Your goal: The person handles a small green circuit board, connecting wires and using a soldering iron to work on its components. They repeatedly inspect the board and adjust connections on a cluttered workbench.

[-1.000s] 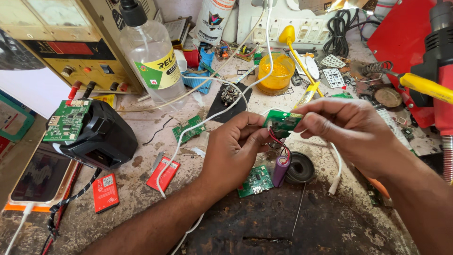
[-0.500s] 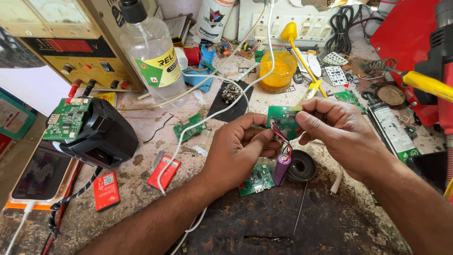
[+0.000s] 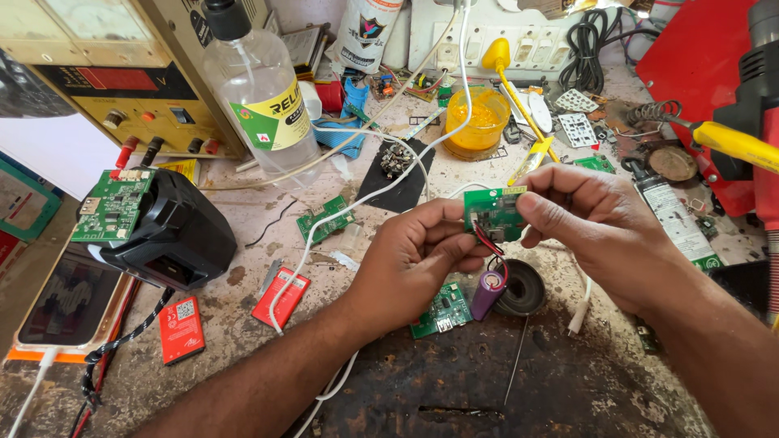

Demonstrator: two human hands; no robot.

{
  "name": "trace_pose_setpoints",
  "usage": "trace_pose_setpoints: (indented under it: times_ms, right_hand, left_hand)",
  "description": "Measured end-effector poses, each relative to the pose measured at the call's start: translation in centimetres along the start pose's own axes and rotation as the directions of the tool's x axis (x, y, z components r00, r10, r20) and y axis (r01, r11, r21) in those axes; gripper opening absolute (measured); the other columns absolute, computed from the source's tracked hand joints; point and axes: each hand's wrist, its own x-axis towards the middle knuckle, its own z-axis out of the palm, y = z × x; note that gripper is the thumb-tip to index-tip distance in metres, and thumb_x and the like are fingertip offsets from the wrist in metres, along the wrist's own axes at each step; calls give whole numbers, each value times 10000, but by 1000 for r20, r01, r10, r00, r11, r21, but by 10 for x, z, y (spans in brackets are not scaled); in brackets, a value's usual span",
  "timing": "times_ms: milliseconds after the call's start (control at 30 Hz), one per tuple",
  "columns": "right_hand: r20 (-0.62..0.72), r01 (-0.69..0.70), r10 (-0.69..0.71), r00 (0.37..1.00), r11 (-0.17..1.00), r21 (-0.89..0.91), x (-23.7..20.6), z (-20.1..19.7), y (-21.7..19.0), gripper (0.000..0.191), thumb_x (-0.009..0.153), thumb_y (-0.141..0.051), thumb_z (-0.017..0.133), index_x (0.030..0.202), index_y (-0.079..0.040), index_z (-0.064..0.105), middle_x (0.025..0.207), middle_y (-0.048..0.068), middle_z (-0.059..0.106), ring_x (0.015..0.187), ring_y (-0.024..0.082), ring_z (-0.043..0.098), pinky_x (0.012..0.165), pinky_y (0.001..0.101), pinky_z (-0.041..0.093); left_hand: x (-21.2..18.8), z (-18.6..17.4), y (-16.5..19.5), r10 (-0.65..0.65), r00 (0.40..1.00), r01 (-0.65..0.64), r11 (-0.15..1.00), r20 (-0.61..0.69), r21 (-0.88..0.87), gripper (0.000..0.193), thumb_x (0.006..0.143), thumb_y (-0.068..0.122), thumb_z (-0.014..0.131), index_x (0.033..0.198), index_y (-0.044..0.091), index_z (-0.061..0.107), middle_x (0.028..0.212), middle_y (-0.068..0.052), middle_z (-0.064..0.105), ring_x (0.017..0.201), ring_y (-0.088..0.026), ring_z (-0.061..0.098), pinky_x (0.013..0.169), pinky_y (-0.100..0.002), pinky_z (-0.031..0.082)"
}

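My left hand (image 3: 418, 255) and right hand (image 3: 600, 223) meet in the middle, both pinching the small green circuit board (image 3: 493, 212) between fingertips and thumbs, left at its lower left edge, right at its right edge. The board is held up off the surface (image 3: 243, 235), roughly level, its long axis running left to right between my hands, so neither hand is nearer than the other. Thin red and black wires (image 3: 491, 243) drop from its underside to a purple cylindrical cell (image 3: 487, 294), which hangs just beside a black ring-shaped part (image 3: 523, 285) (a speaker or magnet, I cannot tell). Below my left hand lies another green board (image 3: 443, 311), flat and glossy. Further out, a white cable (image 3: 357, 207) snakes across the gritty, stained top, past a clear plastic bottle (image 3: 258, 89) and a jar of orange paste (image 3: 484, 120).
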Motion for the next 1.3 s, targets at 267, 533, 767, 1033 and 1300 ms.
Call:
trace_pose_setpoints:
  times_ms: [267,533,767,1033,1300]
  right_hand:
    - [24,-32,32,999,999,5,2,-6,-3,260,938,-150,677,1149,2,675,1003,51,715,835,104,668,723,281,592]
    - [82,-20,23,996,999,-40,-1,-7,-6,280,952,-185,677,1141,21,690,964,60,711,799,95,644,694,272,569]
    - [62,27,-17,998,986,-162,-4,-5,-4,310,901,-133,716,1187,-12,707,951,37,732,817,66,651,704,251,574]
    - [40,140,-135,990,960,-242,-7,5,-9,238,882,-120,748,1101,-31,772,917,52,802,817,74,718,701,230,594]
    - [73,307,-307,949,842,-445,-17,9,-18,208,857,-131,785,1050,-54,784,951,34,812,852,76,730,751,250,593]
  left_hand:
    - [3,0,-2,-41,998,37,997,-49,-74,218,1050,11,562,1258,-40,609,1148,-115,735,1039,-150,724,919,-316,629]
    - [1,0,2,-70,997,68,995,-28,-67,252,1047,33,550,1283,-32,610,1139,-106,737,1036,-152,730,925,-307,633]
    - [-3,6,4,95,989,-85,993,-110,87,276,1046,29,576,1310,-21,641,1128,-100,749,1015,-134,738,907,-290,647]
    - [-16,5,18,390,919,-325,837,-63,441,288,976,92,753,1245,10,690,1019,-95,793,863,-95,755,745,-238,634]
    - [-17,3,29,462,886,-364,757,-51,543,179,1000,86,716,1168,25,736,1072,-105,801,906,-108,774,791,-254,635]
